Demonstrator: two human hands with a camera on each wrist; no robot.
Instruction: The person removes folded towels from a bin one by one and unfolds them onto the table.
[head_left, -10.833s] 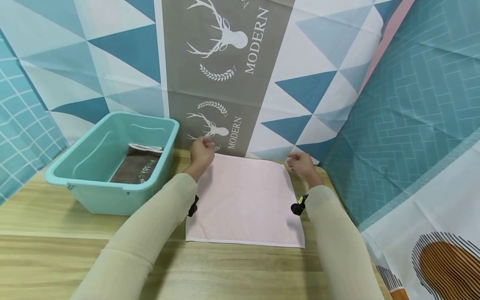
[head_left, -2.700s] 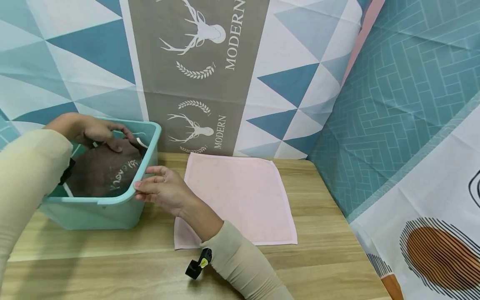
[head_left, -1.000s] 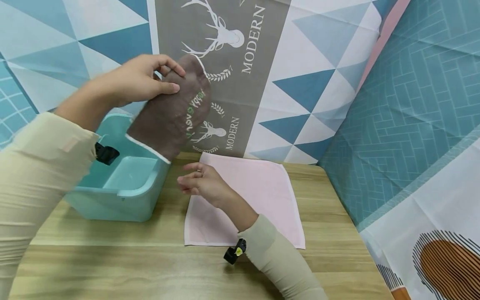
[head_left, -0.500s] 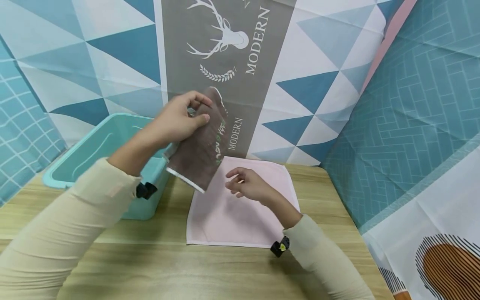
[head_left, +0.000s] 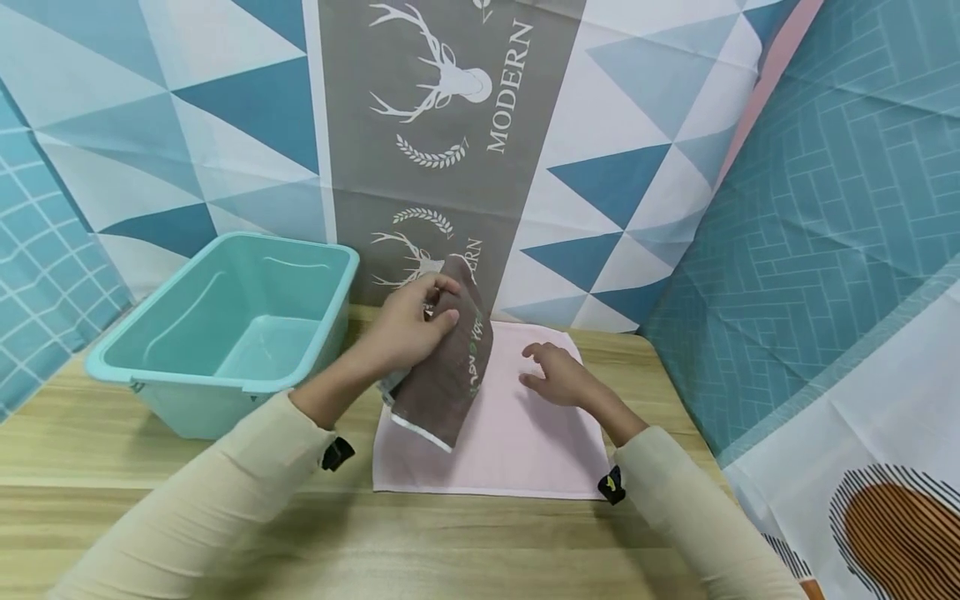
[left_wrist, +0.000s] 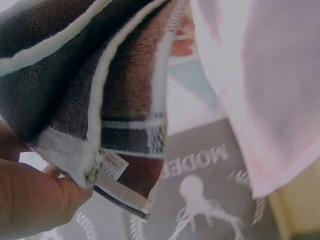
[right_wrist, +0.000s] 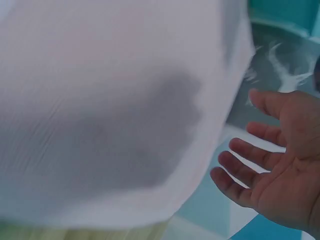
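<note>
My left hand (head_left: 412, 321) pinches a folded brown towel (head_left: 448, 367) by its upper left edge. White trim borders the towel, and green and white lettering runs down its face. It hangs over the left part of a pink towel (head_left: 517, 442) that lies spread flat on the table. In the left wrist view, the brown towel (left_wrist: 132, 85) shows several layers, striped bands and a small white tag (left_wrist: 114, 165) beside my thumb. Over the pink towel's right side hovers my right hand (head_left: 562, 379), fingers apart and loosely bent, holding nothing.
A teal plastic tub (head_left: 195, 382) stands on the wooden table (head_left: 420, 542) at the left; its inside shows bare. A patterned cloth backdrop (head_left: 420, 183) rises right behind the table, and a teal cloth (head_left: 810, 225) hangs along the right side.
My left hand has lifted the brown towel out of the tub and carried it right and down over the pink towel. My right hand has left the tub's rim and moved right.
</note>
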